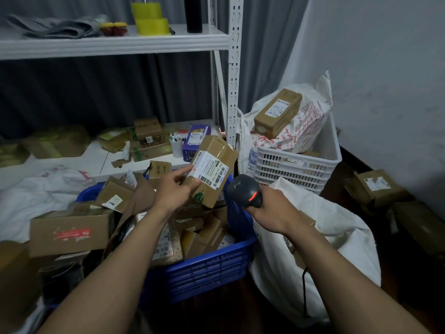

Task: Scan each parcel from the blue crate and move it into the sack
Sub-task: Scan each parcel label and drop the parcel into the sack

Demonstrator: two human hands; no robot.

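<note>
Corrugated brown cardboard forms the parcel [214, 162], a rectangular box with taped seams and a white printed shipping label [209, 170] turned toward the camera. The left hand [174, 190] grips its lower end above the blue crate [209, 263], with the index finger laid along the label. The right hand [272, 209] is wrapped round the handle of a black, rounded plastic barcode scanner [244, 189], whose red indicator is lit, just beside the parcel. Judged progress: this parcel is at the scan step and not yet in the sack. The crate, of rigid perforated plastic, holds many more boxes, so most of the work appears to remain. The white woven sack [332, 237], soft and creased, stands open just right of the crate, and a cardboard edge shows inside it.
</note>
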